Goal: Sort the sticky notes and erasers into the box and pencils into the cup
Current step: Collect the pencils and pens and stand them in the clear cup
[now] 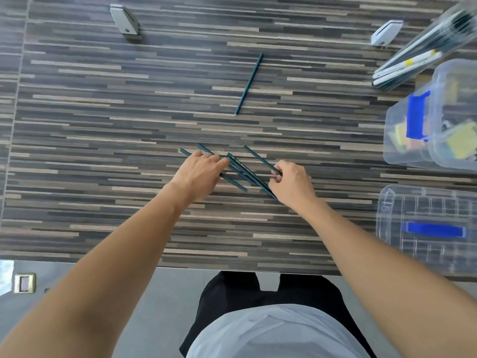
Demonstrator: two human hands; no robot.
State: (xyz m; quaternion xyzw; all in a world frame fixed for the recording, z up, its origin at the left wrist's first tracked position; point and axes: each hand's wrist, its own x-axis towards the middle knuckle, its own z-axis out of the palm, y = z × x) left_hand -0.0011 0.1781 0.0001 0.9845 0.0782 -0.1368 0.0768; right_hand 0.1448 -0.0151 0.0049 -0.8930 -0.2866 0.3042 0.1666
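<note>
Several dark green pencils [240,171] lie crossed in a loose pile at the middle of the striped table. My left hand [200,171] rests on the pile's left side, fingers stretched over the pencils. My right hand [290,180] pinches the near end of one pencil [259,158] at the pile's right side, and more pencil ends run under its palm. One more green pencil [249,83] lies alone farther back. A clear box [405,151] with a blue latch holds sticky notes at the right. A clear cup [438,40] with pencils and pens lies tilted at the back right.
The box's clear lid [426,228] with a blue handle lies at the near right. Two grey clamps [125,20] [386,34] sit at the back edge. The table's front edge [180,264] runs just ahead of my body.
</note>
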